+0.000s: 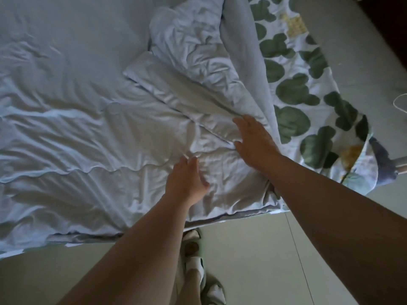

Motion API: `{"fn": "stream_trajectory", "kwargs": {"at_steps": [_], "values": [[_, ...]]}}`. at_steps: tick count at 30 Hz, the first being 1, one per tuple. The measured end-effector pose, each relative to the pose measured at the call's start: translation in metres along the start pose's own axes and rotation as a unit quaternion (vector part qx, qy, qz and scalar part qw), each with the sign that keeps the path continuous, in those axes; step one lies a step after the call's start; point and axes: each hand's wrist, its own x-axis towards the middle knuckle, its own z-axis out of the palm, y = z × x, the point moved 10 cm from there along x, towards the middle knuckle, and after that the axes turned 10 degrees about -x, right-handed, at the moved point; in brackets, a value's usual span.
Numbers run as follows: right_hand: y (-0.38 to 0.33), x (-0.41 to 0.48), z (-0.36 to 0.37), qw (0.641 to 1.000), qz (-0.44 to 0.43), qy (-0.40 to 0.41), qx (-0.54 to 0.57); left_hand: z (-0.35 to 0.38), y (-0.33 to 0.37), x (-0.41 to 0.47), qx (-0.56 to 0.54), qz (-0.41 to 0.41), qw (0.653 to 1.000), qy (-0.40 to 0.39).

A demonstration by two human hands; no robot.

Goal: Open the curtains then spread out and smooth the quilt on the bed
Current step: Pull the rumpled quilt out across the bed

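Your right hand (255,139) lies flat on the pale blue quilt (92,137). Its grip is wide open: the fingers are spread and straight, pointing far and left, and they close on nothing. The palm rests on the near end of a folded-back flap of the quilt, which runs diagonally from under this hand up toward the far left.

Your left hand (187,179) sits just near and left of the right one, a little apart from it. Its fingers are held together and fairly straight, with the fingertips pressed down into the rumpled fabric and the thumb out to the right. This grip is open too, and no fold is visibly held in it.

The quilt covers the left and middle of the bed (361,177). It is creased all over, and a crumpled bunch of it is heaped at the far centre, beyond your right hand. Its near edge hangs along the bed's near side, right under your forearms.

To the right of the right hand, the leaf-print sheet (293,91) lies bare. On the floor (253,260) between your arms stand pale slippers (193,245).
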Motion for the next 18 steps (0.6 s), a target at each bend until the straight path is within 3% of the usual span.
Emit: {"fn": "stream_trajectory", "kwargs": {"at_steps": [7,13,15,18], "values": [[-0.056,0.077,0.004,0.996,-0.081,0.005,-0.025,-0.018,0.008,0.053,0.001,0.0,0.999,0.049],[-0.043,0.123,0.016,0.975,0.025,0.032,-0.217,-0.004,0.004,0.078,0.054,-0.012,0.997,-0.044],[-0.03,0.13,0.011,0.971,0.05,0.031,-0.23,-0.002,0.008,0.084,0.081,-0.014,0.995,-0.053],[-0.008,0.135,0.016,0.98,0.062,-0.061,-0.177,0.001,0.014,0.088,0.112,-0.022,0.991,-0.073]]}}
